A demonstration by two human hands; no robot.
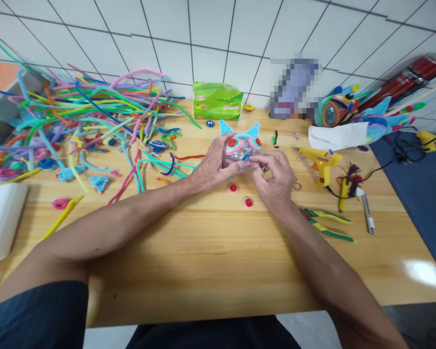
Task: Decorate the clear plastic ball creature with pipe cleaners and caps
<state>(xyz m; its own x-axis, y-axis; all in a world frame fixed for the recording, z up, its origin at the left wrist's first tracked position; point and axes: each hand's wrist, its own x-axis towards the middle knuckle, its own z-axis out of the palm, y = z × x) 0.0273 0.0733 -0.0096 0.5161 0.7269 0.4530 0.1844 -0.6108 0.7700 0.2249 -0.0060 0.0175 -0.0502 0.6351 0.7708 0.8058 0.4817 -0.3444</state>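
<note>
Tabletop [189, 261] pipe cleaners [105, 104] lay left of the eared figure [242, 149], glue gun [323, 165] right; left hand [211, 167] clasped it, right hand [277, 179] pinched its front.

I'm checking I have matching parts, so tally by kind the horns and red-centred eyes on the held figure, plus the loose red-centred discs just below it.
Light-blue horns: 2
Red-centred eyes on the figure: 2
Loose red-centred discs: 2
Total: 6
</note>
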